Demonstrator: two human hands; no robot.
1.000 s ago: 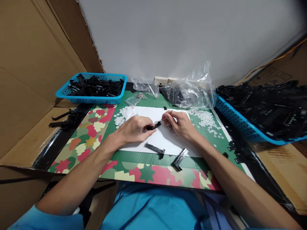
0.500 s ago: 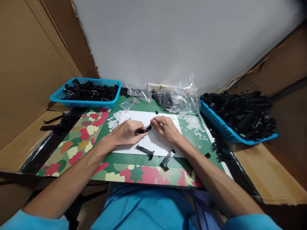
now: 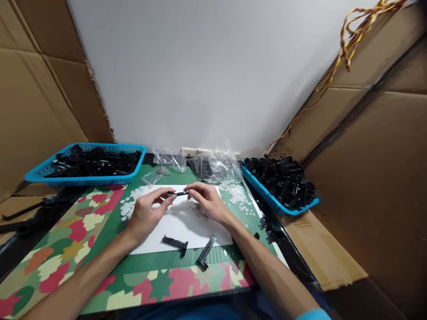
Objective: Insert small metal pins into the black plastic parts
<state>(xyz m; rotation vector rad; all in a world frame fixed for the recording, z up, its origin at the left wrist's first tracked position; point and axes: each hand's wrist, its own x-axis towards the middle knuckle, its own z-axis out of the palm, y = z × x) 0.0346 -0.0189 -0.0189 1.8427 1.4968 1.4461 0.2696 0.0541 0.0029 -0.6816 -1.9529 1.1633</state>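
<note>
Bridging left fingers (image 3: 168, 203) and right fingers (image 3: 196, 194), slim black part (image 3: 181, 194), pinched at each end

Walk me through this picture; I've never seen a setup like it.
There is no machine here, just a person's bare hands, seen from a camera worn on the head that looks forward and down. The left hand pinches a narrow black part, and the fingers of the right hand are at its other end. Below them, a white sheet lies on a green surface. Two more black parts lie by the sheet's near edge. Small white discs are scattered on both sides. Farther back are clear bags, with blue baskets of black pieces left and right.
</note>
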